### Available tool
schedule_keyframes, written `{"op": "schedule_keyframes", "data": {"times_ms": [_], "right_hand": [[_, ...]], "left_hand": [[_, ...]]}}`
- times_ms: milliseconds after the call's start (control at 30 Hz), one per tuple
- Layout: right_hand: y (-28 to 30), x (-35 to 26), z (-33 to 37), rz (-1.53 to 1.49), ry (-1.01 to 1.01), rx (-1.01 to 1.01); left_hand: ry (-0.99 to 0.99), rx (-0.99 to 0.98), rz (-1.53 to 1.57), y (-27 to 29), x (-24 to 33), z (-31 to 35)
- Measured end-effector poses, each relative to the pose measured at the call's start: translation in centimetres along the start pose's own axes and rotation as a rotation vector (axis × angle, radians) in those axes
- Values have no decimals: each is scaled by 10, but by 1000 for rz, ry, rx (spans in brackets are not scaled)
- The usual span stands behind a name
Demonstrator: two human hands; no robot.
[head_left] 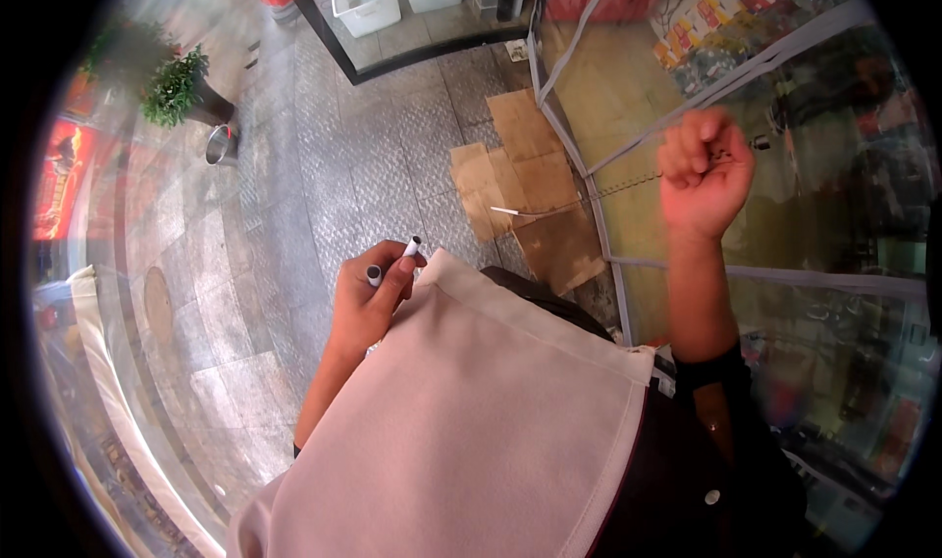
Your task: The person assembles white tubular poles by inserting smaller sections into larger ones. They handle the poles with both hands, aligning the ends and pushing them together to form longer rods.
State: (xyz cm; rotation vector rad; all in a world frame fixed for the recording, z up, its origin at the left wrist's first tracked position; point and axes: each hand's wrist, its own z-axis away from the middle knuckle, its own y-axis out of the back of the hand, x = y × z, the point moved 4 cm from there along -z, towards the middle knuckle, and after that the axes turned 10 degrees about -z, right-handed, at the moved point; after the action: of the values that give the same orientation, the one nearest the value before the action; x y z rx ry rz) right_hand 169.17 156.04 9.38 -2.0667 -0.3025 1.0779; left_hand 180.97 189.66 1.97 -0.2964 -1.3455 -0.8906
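Observation:
My left hand [365, 298] is closed around a white pen-like tube [412, 247] with a dark end. A second round dark-ended white piece [374, 274] shows beside its fingers; I cannot tell whether the two are joined. This hand is next to the upper left corner of a pale beige cloth [491, 401] spread over my front. Raised at the right, my right hand [705, 173] has curled fingers around a thin, spring-like coiled rod [628, 182]. A dark knob [760, 143] is at the rod's right end, and a white tip [504, 211] at its left.
Flattened brown cardboard [549, 180] lies on grey paving [373, 146]. At the right stands a glass case [638, 224] with grey edging and goods inside. White plastic bins [367, 3], a potted plant [177, 87] and a metal bucket [222, 144] are farther off.

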Motion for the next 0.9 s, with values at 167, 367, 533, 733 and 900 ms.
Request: {"op": "schedule_keyframes", "data": {"times_ms": [167, 367, 533, 733, 900], "right_hand": [[-1, -7, -3, -82, 4, -16], [-13, 17, 10, 9, -105, -80], [-33, 49, 29, 259, -158, -236], [-29, 51, 7, -34, -139, -50], [-31, 31, -10, -137, -27, -59]], "left_hand": [[23, 38, 7, -2, -5, 0], [-227, 53, -105, 7, -1, -4], [-282, 149, -209, 7, 8, -7], [-284, 128, -293, 8, 13, -16], [-257, 179, -252, -3, -14, -29]]}}
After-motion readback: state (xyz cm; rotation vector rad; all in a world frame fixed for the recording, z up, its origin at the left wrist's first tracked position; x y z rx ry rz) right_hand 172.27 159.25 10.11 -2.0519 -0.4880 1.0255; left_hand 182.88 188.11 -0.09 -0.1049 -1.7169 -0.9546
